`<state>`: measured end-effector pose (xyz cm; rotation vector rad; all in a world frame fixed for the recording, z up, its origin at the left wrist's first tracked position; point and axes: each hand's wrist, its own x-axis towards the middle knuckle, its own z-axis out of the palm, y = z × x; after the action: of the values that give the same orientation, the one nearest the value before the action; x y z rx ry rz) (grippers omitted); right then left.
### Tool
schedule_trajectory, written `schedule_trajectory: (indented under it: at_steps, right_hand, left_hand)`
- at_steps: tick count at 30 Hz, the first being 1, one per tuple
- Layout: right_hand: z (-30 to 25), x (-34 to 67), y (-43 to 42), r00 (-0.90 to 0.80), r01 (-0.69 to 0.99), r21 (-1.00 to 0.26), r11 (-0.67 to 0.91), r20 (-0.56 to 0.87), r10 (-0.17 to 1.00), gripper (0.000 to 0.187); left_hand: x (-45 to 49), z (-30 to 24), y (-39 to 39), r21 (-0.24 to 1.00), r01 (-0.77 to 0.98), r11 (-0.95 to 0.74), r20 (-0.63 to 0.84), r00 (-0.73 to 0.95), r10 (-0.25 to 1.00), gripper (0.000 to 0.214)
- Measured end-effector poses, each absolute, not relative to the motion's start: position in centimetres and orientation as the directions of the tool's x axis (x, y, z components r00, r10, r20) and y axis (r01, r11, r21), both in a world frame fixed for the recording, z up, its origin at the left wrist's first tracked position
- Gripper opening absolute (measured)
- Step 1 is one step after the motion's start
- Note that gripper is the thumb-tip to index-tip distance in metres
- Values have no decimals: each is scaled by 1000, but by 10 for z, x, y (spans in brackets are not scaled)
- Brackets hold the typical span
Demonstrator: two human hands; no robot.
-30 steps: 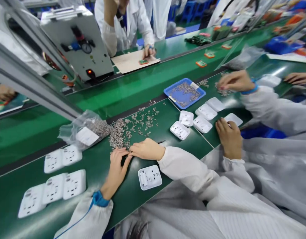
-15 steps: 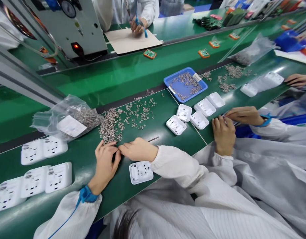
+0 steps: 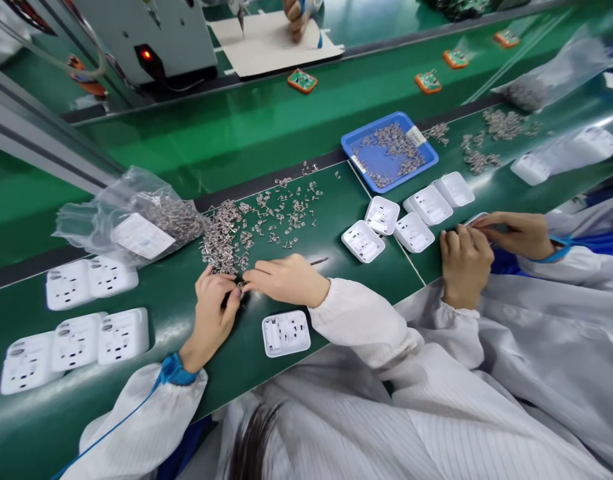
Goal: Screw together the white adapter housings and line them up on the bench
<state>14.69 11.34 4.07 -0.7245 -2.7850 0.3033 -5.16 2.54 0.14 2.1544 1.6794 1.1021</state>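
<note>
My left hand (image 3: pixel 216 303) is closed in a pinch, thumb against fingers, just below a pile of small bent metal parts (image 3: pixel 220 237). A small metal part (image 3: pixel 240 285) shows at its fingertips. My right hand (image 3: pixel 289 280) meets it there, its fingertips pinched at the same part; its exact grip is hidden. A thin dark rod (image 3: pixel 319 261) sticks out beyond the right hand; whether it is held or lies on the table, I cannot tell. Below the right hand lies an open white plastic housing (image 3: pixel 286 333), inside up, with slots and small fittings.
Several white socket covers (image 3: pixel 76 340) stand at the left. A clear bag of metal parts (image 3: pixel 151 227) lies behind them. A blue tray (image 3: pixel 359 177) and more white housings (image 3: pixel 363 241) are to the right, near a co-worker's hands (image 3: pixel 466 267). Orange-edged boards (image 3: pixel 302 81) lie on the green belt.
The view has shifted slightly. My hands stay together at the pile's near edge, with a small gap and the metal part now showing between the fingertips.
</note>
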Motion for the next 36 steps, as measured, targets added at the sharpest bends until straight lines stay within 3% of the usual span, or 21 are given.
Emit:
schedule_trajectory:
  at_steps: [5,13,19,23,28,32,36]
  right_hand:
    - [30,145,114,-837,400,-300,866,264,479,42]
    - [33,145,116,-850,415,-367,833,169,499,57]
    - [45,151,119,-870,415,-412,811,81,486,58]
    - [48,155,121,-855,412,-427,805,125,504,55]
    - [41,152,118,-809,413,-350,841,283,515,51]
    - [36,146,112,-839,383,-246,891,310,446,42]
    - [36,146,111,-835,358,-252,899,344,429,36]
  left_hand:
    - [-52,2,26,596,715,-365,431,99,897,14]
    - [-50,3,27,595,693,-406,434,148,889,6]
    - [-51,4,27,562,706,-431,473,153,868,11]
    - [-52,3,27,598,695,-399,473,96,876,7]
    - [-51,3,28,665,654,-361,449,36,893,5]
    - [-50,5,27,670,624,-402,460,76,884,6]
    - [-49,7,27,680,613,-402,454,78,888,6]
